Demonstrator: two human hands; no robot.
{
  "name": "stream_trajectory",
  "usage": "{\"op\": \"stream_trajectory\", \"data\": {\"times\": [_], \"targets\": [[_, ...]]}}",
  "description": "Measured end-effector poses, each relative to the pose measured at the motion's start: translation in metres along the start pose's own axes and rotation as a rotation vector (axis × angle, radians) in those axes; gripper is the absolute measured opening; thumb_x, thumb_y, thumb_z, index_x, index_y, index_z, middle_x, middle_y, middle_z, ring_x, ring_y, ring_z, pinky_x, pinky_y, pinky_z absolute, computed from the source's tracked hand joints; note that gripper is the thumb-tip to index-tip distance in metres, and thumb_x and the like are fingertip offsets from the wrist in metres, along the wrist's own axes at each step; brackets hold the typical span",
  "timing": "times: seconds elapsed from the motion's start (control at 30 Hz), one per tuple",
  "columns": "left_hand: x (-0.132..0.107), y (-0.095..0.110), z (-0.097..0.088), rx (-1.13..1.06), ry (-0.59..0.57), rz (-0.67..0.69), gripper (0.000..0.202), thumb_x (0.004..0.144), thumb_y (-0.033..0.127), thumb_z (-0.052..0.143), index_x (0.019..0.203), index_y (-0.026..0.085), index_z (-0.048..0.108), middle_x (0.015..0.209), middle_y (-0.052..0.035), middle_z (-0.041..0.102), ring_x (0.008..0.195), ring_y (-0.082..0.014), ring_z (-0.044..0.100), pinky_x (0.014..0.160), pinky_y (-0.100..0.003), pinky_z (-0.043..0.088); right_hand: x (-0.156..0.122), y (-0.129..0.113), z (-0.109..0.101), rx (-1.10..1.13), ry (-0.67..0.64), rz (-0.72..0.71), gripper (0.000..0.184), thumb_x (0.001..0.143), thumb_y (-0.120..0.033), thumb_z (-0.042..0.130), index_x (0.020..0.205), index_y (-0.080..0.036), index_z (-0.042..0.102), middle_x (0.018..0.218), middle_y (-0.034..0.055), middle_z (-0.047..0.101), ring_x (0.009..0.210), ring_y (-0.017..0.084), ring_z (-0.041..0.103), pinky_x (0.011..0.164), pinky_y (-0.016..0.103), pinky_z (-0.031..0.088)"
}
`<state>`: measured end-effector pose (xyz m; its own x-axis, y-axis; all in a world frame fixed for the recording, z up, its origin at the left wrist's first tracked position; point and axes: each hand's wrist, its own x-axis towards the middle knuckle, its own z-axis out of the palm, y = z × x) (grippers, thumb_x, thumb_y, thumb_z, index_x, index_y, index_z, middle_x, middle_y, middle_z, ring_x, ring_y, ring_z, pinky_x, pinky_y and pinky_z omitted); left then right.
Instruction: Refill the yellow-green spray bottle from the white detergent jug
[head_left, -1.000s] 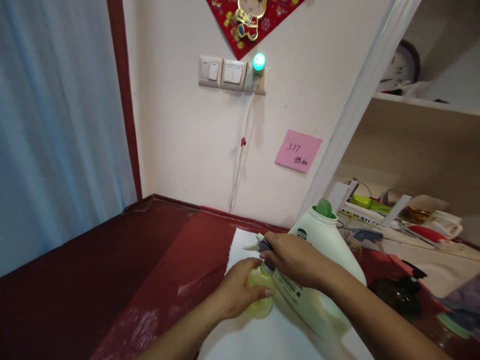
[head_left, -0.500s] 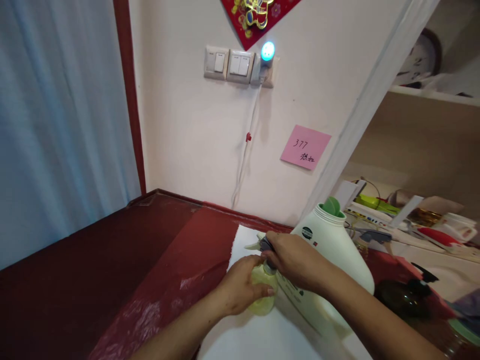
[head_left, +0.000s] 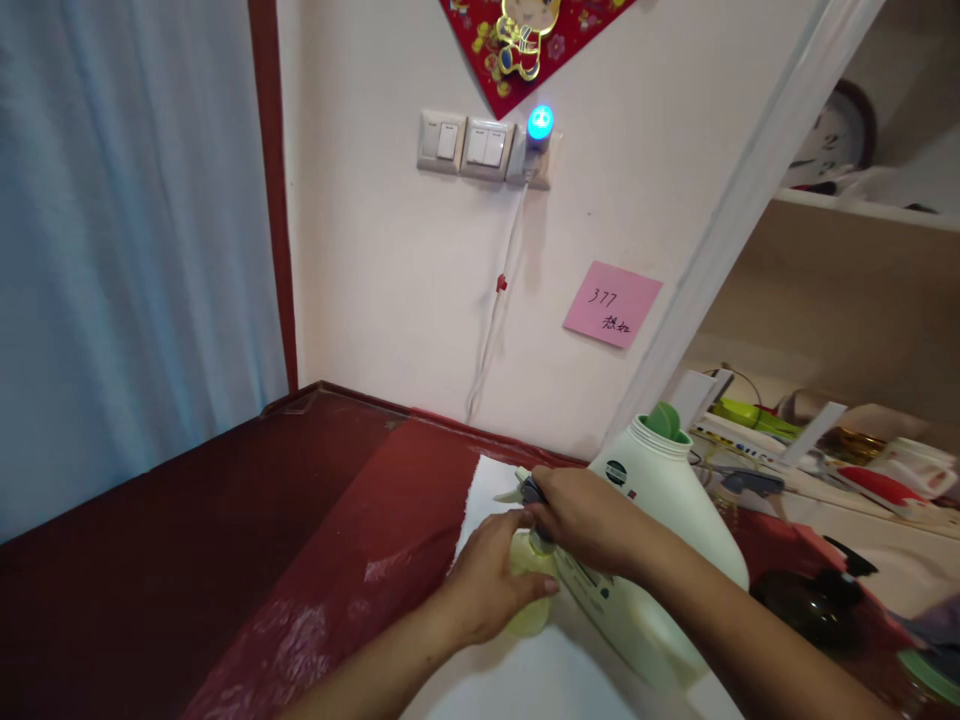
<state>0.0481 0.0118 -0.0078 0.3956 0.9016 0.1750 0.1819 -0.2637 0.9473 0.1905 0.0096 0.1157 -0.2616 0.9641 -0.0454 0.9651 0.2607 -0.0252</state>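
A small spray bottle with a yellowish see-through body (head_left: 531, 612) stands on white paper (head_left: 487, 490). My left hand (head_left: 495, 575) is closed around the body, thumb across its front. At the top, my right hand (head_left: 581, 510) grips the grey and white spray head (head_left: 531, 488), whose nozzle points left. Part of the head and neck is hidden by my fingers. Just right of the bottle is a large pale-green plastic jug (head_left: 675, 530), its mouth uncapped and a green piece (head_left: 663, 420) sticking out. My right forearm crosses in front of the jug.
A red plastic sheet (head_left: 345, 560) covers part of the dark table. The wall with switches (head_left: 487, 148) and a hanging cord (head_left: 491, 330) rises behind. At right are a dark pump bottle (head_left: 806, 600), another spray bottle's grey head (head_left: 750, 483) and a cluttered shelf (head_left: 885, 480).
The camera view has shifted slightly, so the wall items sit lower in the picture. Both hands keep their grip on the spray bottle, with little visible movement.
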Motion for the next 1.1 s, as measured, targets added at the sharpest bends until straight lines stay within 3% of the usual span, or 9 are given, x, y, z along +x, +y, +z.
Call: {"op": "stream_trajectory", "data": {"times": [0.23, 0.43, 0.53, 0.73, 0.93, 1.1], "targets": [[0.002, 0.018, 0.022, -0.02, 0.212, -0.034, 0.031, 0.07, 0.032, 0.081, 0.095, 0.021, 0.066, 0.102, -0.0082, 0.072, 0.097, -0.0302, 0.062, 0.086, -0.04, 0.045, -0.004, 0.002, 0.007, 0.055, 0.037, 0.016, 0.015, 0.093, -0.032, 0.055, 0.092, -0.019, 0.063, 0.093, 0.0125, 0.079, 0.087, 0.028, 0.074, 0.068, 0.031, 0.039], [0.001, 0.009, 0.037, -0.087, 0.36, -0.068, 0.025, 0.072, 0.039, 0.079, 0.086, 0.022, 0.067, 0.101, -0.01, 0.07, 0.1, -0.0315, 0.061, 0.091, -0.043, 0.044, -0.003, 0.005, 0.017, 0.093, 0.058, -0.011, 0.012, 0.094, -0.029, 0.053, 0.091, -0.02, 0.062, 0.091, 0.0122, 0.078, 0.086, 0.028, 0.073, 0.068, 0.032, 0.037], [-0.002, 0.005, 0.037, -0.173, 0.346, -0.037, 0.029, 0.076, 0.045, 0.074, 0.092, 0.02, 0.071, 0.108, -0.0117, 0.07, 0.108, -0.0324, 0.06, 0.097, -0.044, 0.043, -0.001, 0.007, 0.02, 0.07, 0.064, -0.025, 0.011, 0.092, -0.026, 0.052, 0.09, -0.02, 0.061, 0.091, 0.0123, 0.078, 0.087, 0.03, 0.073, 0.067, 0.033, 0.037], [0.002, 0.002, 0.021, -0.343, 0.127, 0.01, 0.032, 0.072, 0.041, 0.079, 0.093, 0.018, 0.077, 0.106, -0.009, 0.074, 0.111, -0.0314, 0.063, 0.099, -0.041, 0.045, -0.001, 0.005, 0.019, 0.093, 0.058, -0.028, 0.01, 0.088, -0.022, 0.051, 0.089, -0.02, 0.061, 0.09, 0.0119, 0.078, 0.086, 0.032, 0.074, 0.066, 0.033, 0.036], [0.005, 0.012, 0.034, -0.432, 0.267, -0.048, 0.052, 0.054, 0.038, 0.092, 0.092, 0.019, 0.062, 0.099, -0.0074, 0.073, 0.096, -0.0258, 0.065, 0.09, -0.037, 0.049, -0.001, 0.003, 0.019, 0.103, 0.075, -0.017, 0.012, 0.089, -0.024, 0.051, 0.09, -0.02, 0.062, 0.092, 0.0127, 0.078, 0.087, 0.031, 0.074, 0.067, 0.033, 0.037], [0.003, 0.017, 0.037, -0.41, 0.329, -0.063, 0.041, 0.059, 0.041, 0.089, 0.082, 0.02, 0.064, 0.096, -0.0093, 0.072, 0.096, -0.0279, 0.063, 0.091, -0.038, 0.047, -0.004, 0.003, 0.017, 0.097, 0.075, -0.018, 0.014, 0.092, -0.028, 0.051, 0.091, -0.019, 0.062, 0.092, 0.0129, 0.078, 0.085, 0.029, 0.074, 0.066, 0.032, 0.036]]}}
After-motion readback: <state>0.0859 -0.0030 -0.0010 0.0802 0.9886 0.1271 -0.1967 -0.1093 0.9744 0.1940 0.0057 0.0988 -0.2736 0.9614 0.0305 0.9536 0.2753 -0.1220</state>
